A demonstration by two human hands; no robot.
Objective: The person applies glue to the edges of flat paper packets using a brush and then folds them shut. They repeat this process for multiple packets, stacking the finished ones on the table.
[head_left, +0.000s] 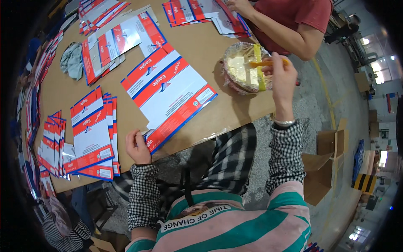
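Note:
My right hand is closed around an orange-handled brush. The brush points left, with its tip over a round tub wrapped in clear plastic. Pale yellow stuff fills the tub, and a yellow strip crosses it. Lower left, my left hand has curled fingers at the near corner of a flat printed carton sheet in red, white and blue. The sheet lies slanted on the table in front of me, and its near corner is partly hidden by the fingers.
Stacks of similar carton sheets lie left and at the far side of the brown-topped table. A grey-green cloth sits far left. A co-worker in a red shirt works at the far right. Open cardboard boxes stand on the floor to the right.

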